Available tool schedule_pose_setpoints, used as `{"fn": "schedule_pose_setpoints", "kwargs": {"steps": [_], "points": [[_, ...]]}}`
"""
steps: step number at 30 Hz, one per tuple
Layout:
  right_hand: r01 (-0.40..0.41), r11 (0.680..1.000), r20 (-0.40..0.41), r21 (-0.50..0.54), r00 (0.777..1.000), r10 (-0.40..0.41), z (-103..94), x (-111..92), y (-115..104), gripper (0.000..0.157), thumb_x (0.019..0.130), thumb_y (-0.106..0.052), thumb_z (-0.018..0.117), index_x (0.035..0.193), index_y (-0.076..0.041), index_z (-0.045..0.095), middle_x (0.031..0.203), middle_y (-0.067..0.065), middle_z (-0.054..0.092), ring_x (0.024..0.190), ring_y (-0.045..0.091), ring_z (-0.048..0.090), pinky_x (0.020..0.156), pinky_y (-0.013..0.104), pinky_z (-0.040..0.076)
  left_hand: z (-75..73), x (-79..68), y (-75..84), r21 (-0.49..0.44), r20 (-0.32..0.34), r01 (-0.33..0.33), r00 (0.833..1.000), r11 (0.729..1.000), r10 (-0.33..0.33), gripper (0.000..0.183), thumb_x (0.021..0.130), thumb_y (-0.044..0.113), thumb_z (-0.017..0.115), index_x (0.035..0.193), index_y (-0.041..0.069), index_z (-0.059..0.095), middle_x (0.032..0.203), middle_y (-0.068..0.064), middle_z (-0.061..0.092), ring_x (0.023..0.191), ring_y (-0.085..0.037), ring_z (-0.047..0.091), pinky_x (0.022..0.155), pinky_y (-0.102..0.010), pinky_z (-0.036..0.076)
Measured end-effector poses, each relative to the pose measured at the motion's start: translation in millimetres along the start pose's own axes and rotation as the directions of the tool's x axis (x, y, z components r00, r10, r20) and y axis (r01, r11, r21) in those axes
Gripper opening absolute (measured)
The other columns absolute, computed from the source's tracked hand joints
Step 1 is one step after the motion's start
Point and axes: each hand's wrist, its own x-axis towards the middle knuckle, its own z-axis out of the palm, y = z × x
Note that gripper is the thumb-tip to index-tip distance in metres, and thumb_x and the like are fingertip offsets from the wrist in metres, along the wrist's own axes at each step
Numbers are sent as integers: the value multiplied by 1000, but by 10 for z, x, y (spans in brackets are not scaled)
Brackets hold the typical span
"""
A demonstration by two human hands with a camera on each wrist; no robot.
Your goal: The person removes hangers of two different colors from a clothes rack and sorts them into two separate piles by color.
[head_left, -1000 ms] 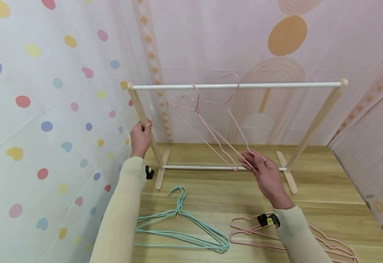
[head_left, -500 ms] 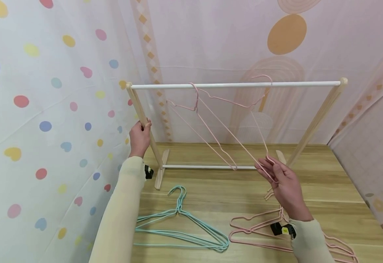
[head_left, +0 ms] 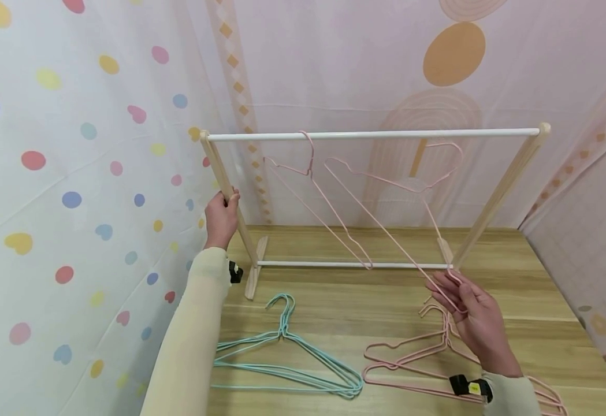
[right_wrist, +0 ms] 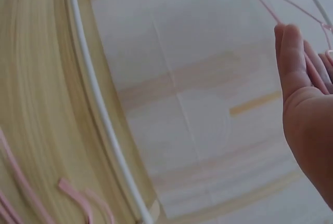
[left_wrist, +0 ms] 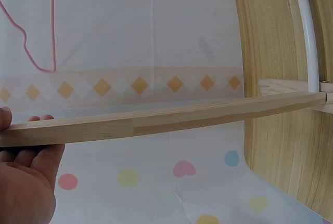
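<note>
My left hand (head_left: 222, 219) grips the left wooden post (head_left: 218, 167) of a small clothes rack; the left wrist view shows fingers and thumb round that post. My right hand (head_left: 471, 315) holds one lower corner of a pink hanger (head_left: 380, 224), which tilts up to the left. The held hanger's hook lies below the white top rail (head_left: 417, 134) in the head view, apart from it as far as I can tell. Another pink hanger (head_left: 328, 202) hangs from the rail by its hook, left of the middle.
On the wooden tabletop (head_left: 334, 315) lies a bunch of turquoise hangers (head_left: 284, 335) at front left. A pile of pink hangers (head_left: 412, 364) lies at front right, partly under my right forearm. The lower white rail (head_left: 313, 264) joins the rack's feet. Patterned cloth (head_left: 303, 58) stands behind.
My right hand has moved right and down, towards me, with the pink hanger. Its hook has dropped from rail height to below the rail. The left hand stays on the post.
</note>
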Motion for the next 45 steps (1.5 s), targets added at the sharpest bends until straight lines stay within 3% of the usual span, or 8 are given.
{"fn": "schedule_pose_setpoints", "kwargs": {"steps": [12,17,23,28,31,41,45], "points": [[-57,998,19,-1,998,57,-356,-417,-242,51,106,-6,8,137,11,45,131,27,55,117,38,55,96,40,41,7,-8,-15,-7,6,8,1000,1000,-8,36,102,29,54,122,2,65,114,-15,66,92,-27,58,79,-43,48],[-87,996,15,34,996,87,-490,-563,-361,54,106,-6,5,137,12,46,128,29,55,116,40,54,97,41,41,3,-8,-24,-9,10,15,1000,1000,-15,36,102,29,53,122,2,64,114,-15,66,92,-27,57,79,-42,47],[-148,980,68,136,988,140,-659,-704,-516,60,105,-6,-2,137,15,44,128,32,53,118,43,50,98,44,37,-1,-18,-25,0,9,12,1000,1000,-12,35,102,30,53,121,4,65,113,-15,66,89,-27,56,76,-42,47],[-233,954,135,191,968,210,-782,-787,-645,65,103,-9,-8,139,15,41,132,31,50,120,44,48,99,44,36,1,-11,-30,13,8,0,1000,1000,0,35,102,32,53,120,5,65,110,-15,66,84,-26,54,73,-40,46],[-275,946,141,170,957,253,-828,-830,-717,66,103,-9,-8,138,15,42,131,31,51,119,43,50,97,44,39,1,-8,-21,9,9,-3,1000,1000,3,35,102,32,53,121,4,65,112,-14,66,86,-26,55,74,-41,47],[-410,912,52,31,912,408,-945,-948,-951,63,106,-7,0,133,5,55,123,21,61,109,36,60,88,38,48,-1,8,-8,8,7,0,1000,1000,0,36,102,32,53,121,5,66,113,-14,66,87,-25,55,75,-40,46],[-487,873,-10,-23,873,487,-1040,-1025,-1042,60,108,-10,6,129,-1,62,116,15,66,103,30,65,81,34,52,5,18,-9,7,13,1,1000,1000,-1,38,102,33,53,122,4,65,114,-13,66,88,-25,55,75,-39,46]]}}
